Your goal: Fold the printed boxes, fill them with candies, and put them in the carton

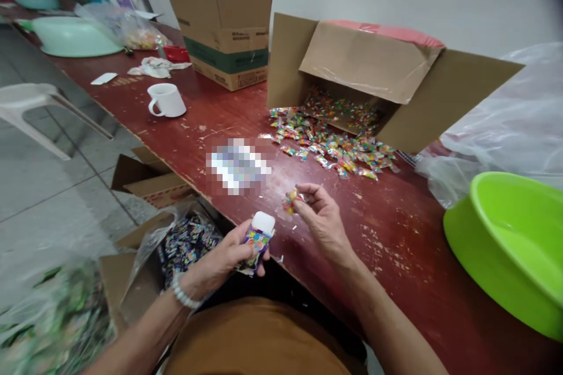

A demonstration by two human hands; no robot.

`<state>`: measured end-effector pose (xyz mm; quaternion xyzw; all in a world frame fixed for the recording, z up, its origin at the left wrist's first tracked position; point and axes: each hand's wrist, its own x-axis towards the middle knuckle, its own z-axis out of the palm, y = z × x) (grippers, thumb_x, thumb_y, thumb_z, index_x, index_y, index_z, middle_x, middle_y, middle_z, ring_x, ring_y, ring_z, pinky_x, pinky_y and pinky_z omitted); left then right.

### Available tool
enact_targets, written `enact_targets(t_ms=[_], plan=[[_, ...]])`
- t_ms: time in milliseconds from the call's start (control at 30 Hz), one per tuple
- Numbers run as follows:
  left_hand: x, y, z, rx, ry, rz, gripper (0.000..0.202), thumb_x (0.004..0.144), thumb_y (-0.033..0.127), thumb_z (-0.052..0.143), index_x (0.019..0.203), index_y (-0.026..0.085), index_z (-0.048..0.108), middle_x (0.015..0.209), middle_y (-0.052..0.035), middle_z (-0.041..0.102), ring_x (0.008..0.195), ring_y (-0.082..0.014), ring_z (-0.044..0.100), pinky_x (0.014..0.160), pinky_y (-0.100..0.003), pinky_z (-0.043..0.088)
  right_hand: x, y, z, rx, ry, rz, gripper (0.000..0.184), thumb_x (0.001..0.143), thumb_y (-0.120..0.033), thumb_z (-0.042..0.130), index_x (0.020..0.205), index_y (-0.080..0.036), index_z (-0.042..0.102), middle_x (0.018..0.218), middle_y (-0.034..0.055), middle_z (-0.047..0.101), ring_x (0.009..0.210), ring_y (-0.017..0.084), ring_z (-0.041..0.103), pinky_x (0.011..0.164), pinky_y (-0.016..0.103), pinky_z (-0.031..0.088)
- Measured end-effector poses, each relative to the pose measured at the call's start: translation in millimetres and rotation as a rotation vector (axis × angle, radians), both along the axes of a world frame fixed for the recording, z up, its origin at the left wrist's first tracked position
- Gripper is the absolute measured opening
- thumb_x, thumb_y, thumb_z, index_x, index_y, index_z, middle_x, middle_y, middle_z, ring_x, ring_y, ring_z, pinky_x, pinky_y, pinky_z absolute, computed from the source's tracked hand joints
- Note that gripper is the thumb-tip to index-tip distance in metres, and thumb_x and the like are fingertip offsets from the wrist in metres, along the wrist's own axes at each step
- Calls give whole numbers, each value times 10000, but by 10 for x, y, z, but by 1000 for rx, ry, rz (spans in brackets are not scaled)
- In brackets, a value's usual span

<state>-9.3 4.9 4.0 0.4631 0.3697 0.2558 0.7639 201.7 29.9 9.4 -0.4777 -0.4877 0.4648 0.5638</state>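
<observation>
My left hand is closed around a small colourful packet with a white top, held just off the near edge of the dark red table. My right hand hovers over the table and pinches a few small wrapped candies between thumb and fingers. Farther back, a heap of the same colourful candies spills out of a cardboard box lying on its side. A blurred-out patch lies on the table between the heap and my hands.
A bright green basin sits at the right, with clear plastic bags behind it. A white mug, an upright cardboard box and a pale green basin stand farther left. A floor box lined with plastic holds dark packets.
</observation>
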Motion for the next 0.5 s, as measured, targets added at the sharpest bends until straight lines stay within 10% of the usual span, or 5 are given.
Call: enact_targets(t_ms=[333, 500], plan=[[224, -109, 82, -16, -147, 5, 490, 679, 176, 623, 1161, 173, 534, 751, -15, 671, 537, -127, 578, 500, -227, 483, -79, -389, -118, 6, -7, 195, 200, 841, -394, 744, 993, -264, 754, 1226, 66, 673, 1150, 236, 602, 996, 412, 476], [267, -136, 60, -113, -162, 128, 459, 871, 563, 572, 1067, 150, 610, 736, -68, 700, 536, -157, 611, 510, -257, 505, -71, -406, -93, -139, 301, 95, 227, 858, -425, 725, 1020, -267, 745, 1225, 58, 669, 1013, 206, 661, 855, 359, 551]])
